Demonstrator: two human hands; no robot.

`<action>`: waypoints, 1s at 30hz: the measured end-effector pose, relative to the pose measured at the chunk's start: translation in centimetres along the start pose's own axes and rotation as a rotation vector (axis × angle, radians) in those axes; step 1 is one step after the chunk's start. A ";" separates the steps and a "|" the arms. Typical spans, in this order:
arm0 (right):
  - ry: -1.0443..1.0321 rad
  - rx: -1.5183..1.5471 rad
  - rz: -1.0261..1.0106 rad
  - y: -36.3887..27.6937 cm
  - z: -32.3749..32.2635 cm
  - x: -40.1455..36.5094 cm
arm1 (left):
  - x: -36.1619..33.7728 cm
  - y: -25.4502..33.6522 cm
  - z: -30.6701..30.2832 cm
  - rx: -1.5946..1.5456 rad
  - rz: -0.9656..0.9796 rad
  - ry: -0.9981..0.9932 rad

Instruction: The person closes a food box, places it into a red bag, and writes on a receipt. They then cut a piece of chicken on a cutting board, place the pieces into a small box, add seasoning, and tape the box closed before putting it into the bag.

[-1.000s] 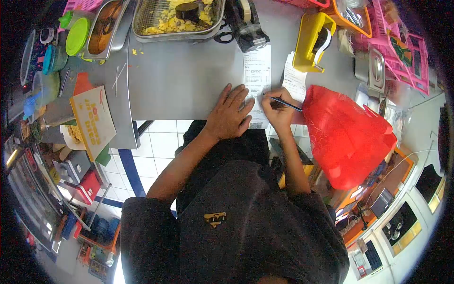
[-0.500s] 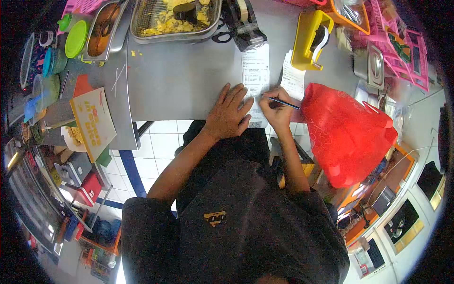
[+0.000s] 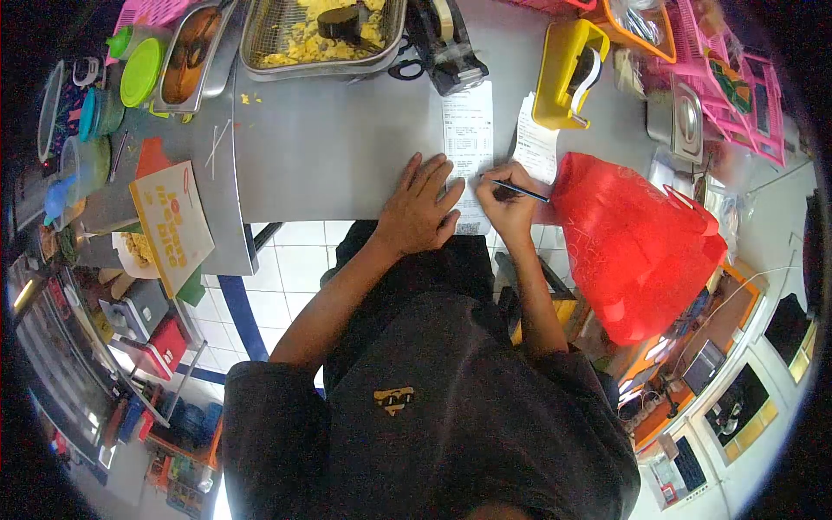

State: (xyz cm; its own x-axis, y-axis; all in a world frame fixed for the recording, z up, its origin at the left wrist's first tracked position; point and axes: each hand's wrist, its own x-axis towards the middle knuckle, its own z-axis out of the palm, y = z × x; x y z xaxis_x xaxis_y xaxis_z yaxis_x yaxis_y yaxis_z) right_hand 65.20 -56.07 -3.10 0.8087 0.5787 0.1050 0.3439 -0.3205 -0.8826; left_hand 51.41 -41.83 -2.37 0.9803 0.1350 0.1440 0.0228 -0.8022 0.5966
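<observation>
A long printed receipt [image 3: 468, 130] lies on the metal table, its lower end reaching the front edge. My left hand [image 3: 420, 204] rests flat with fingers spread, the fingertips at the receipt's left side. In my right hand [image 3: 509, 206] is a slim dark pen [image 3: 520, 188], its tip on or just over the receipt's right side. A second, shorter receipt [image 3: 536, 143] lies to the right, partly beneath a yellow tape dispenser [image 3: 568, 78]. Close beside my right hand sits a red bag [image 3: 637, 247], hanging over the table edge.
At the back are a tray of yellow food [image 3: 290, 65], a black tape dispenser [image 3: 446, 52] and black-handled scissors [image 3: 406, 69]. A metal pan of sauce [image 3: 186, 65], a green-lidded tub [image 3: 140, 74] and a printed box [image 3: 173, 227] stand left. Pink baskets [image 3: 737, 104] are at right.
Almost nothing differs. My right hand and the pen stay at nearly the same spot on the receipt, and my left hand keeps its place.
</observation>
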 end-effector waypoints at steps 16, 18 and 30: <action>0.074 0.053 -0.010 -0.1 -0.1 -0.2 | -0.1 0.2 -0.3 -0.003 0.006 0.011; 0.072 0.049 0.067 -0.6 -0.5 0.8 | 0.0 0.0 -0.4 -0.003 0.006 0.015; -0.178 -0.750 0.068 -4.0 -2.2 6.7 | -3.9 1.8 -0.4 0.073 -0.028 0.001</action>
State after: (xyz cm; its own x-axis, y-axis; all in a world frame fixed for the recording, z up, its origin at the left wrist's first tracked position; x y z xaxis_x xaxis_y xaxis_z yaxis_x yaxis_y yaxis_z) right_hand 70.26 -52.59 2.08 0.7725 0.6312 -0.0694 0.5788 -0.7449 -0.3318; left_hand 47.58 -43.54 -1.57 0.9789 0.1586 0.1291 0.0645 -0.8386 0.5409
